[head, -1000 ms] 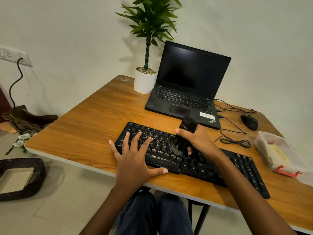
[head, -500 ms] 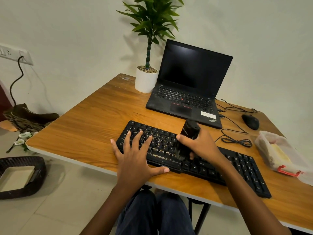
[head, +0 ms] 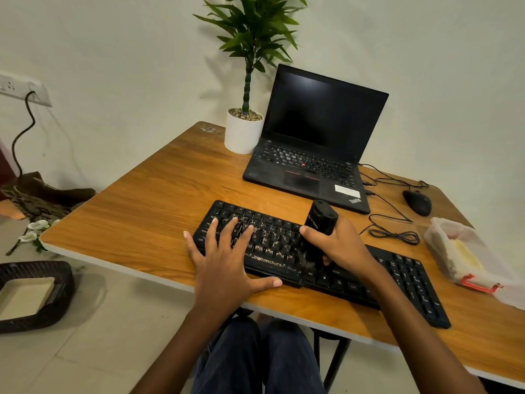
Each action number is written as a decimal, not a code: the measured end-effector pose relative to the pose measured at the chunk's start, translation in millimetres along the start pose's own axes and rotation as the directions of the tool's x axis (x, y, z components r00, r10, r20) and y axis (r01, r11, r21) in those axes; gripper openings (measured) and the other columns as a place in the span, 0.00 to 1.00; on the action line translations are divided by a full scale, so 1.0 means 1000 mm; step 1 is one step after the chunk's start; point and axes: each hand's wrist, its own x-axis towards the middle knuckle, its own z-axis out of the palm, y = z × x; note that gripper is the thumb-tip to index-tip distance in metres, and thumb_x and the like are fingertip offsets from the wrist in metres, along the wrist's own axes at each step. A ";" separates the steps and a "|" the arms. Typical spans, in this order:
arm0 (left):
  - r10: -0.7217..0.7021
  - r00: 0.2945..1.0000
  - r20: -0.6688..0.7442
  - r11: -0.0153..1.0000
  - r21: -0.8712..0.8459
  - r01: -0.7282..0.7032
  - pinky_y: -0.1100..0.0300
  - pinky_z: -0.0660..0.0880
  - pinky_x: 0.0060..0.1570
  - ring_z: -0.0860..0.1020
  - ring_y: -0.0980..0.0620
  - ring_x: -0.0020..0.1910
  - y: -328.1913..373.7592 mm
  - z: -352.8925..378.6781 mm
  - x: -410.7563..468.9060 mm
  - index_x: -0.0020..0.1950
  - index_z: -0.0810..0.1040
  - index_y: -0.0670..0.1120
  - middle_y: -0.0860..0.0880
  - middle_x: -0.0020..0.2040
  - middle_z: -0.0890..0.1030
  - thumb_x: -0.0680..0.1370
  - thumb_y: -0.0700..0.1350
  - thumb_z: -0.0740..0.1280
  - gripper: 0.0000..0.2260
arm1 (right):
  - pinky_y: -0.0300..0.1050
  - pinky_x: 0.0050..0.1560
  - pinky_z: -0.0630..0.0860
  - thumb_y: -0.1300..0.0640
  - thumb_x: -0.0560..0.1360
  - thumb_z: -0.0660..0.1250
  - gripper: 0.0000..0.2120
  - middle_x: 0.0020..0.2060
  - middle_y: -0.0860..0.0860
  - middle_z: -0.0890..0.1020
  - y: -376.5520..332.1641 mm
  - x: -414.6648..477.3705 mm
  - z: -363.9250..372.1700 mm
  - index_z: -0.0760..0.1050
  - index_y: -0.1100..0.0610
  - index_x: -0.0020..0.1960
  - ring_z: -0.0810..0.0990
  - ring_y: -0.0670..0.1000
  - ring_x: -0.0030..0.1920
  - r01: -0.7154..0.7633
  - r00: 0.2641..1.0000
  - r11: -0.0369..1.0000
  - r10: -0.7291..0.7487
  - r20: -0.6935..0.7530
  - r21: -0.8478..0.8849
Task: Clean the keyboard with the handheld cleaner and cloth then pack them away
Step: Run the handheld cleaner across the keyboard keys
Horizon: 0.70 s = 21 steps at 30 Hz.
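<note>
Right hand (head: 342,245) grips the black handheld cleaner (head: 319,223), its lower end down on the keyboard (head: 397,275) mid-table. Left hand (head: 227,260) lies flat, fingers spread on the left keys. Laptop (head: 312,155) sits behind on the table (head: 136,223).

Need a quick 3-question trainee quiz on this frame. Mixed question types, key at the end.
1. True or false: the left hand lies flat on the keyboard with its fingers spread.
2. What does the right hand grip? A) the mouse B) the handheld cleaner C) a cloth
3. Fill in: the clear plastic box with the red latch sits to the keyboard's ___ (the person's left or right).

Key: 1 true; 2 B; 3 right.
</note>
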 end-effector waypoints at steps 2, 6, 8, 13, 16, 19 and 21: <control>0.000 1.000 0.001 1.000 0.005 0.000 0.28 0.47 0.62 0.67 0.37 0.68 0.000 0.000 0.000 0.65 0.74 0.51 0.43 0.66 0.74 0.61 0.81 0.42 0.49 | 0.38 0.22 0.72 0.55 0.73 0.68 0.11 0.38 0.58 0.81 -0.001 -0.002 0.003 0.71 0.61 0.49 0.77 0.50 0.27 0.002 0.998 0.999 -0.004 0.065 0.044; 0.002 1.000 -0.001 1.000 0.002 -0.002 0.28 0.47 0.62 0.67 0.37 0.68 0.000 0.000 0.000 0.65 0.74 0.51 0.43 0.66 0.74 0.61 0.81 0.42 0.49 | 0.38 0.21 0.71 0.56 0.74 0.67 0.06 0.34 0.52 0.81 -0.004 -0.001 -0.005 0.71 0.57 0.44 0.76 0.46 0.24 -0.010 0.995 1.000 0.008 0.097 0.019; 0.003 1.000 0.000 1.000 0.001 -0.003 0.28 0.46 0.62 0.68 0.36 0.68 0.000 0.000 0.000 0.65 0.74 0.50 0.43 0.66 0.74 0.61 0.81 0.42 0.49 | 0.37 0.22 0.71 0.55 0.74 0.67 0.07 0.35 0.52 0.79 -0.004 -0.001 0.000 0.69 0.54 0.45 0.75 0.43 0.23 0.020 0.998 1.000 -0.020 0.057 0.001; 0.004 1.000 -0.006 1.000 0.003 -0.004 0.27 0.49 0.61 0.68 0.36 0.67 0.000 -0.001 0.000 0.65 0.75 0.50 0.43 0.65 0.75 0.62 0.81 0.42 0.49 | 0.39 0.22 0.71 0.56 0.74 0.67 0.09 0.36 0.54 0.81 -0.004 -0.003 -0.003 0.71 0.61 0.47 0.75 0.47 0.23 -0.016 0.993 0.998 0.008 0.120 0.068; 0.005 1.000 -0.001 1.000 0.003 -0.005 0.27 0.49 0.61 0.68 0.36 0.68 0.000 0.000 0.000 0.65 0.75 0.50 0.43 0.65 0.74 0.62 0.81 0.42 0.49 | 0.39 0.22 0.72 0.55 0.74 0.67 0.11 0.37 0.56 0.81 -0.004 -0.002 0.001 0.70 0.61 0.49 0.75 0.49 0.24 0.023 0.998 0.998 -0.027 0.060 0.058; 0.003 1.000 0.002 1.000 0.011 -0.003 0.27 0.50 0.61 0.69 0.36 0.67 0.001 0.000 0.000 0.64 0.75 0.50 0.43 0.65 0.75 0.62 0.81 0.42 0.49 | 0.39 0.22 0.71 0.56 0.74 0.67 0.11 0.38 0.57 0.82 -0.005 -0.004 0.006 0.71 0.63 0.49 0.75 0.51 0.25 0.022 0.988 0.995 -0.037 0.152 0.095; -0.003 1.000 0.002 1.000 0.012 0.003 0.27 0.50 0.61 0.69 0.36 0.67 0.001 -0.001 0.000 0.64 0.75 0.50 0.43 0.65 0.75 0.61 0.81 0.42 0.49 | 0.38 0.21 0.71 0.55 0.74 0.67 0.10 0.37 0.55 0.81 -0.006 0.000 0.005 0.71 0.61 0.48 0.74 0.49 0.24 0.014 0.992 0.998 -0.021 0.126 0.058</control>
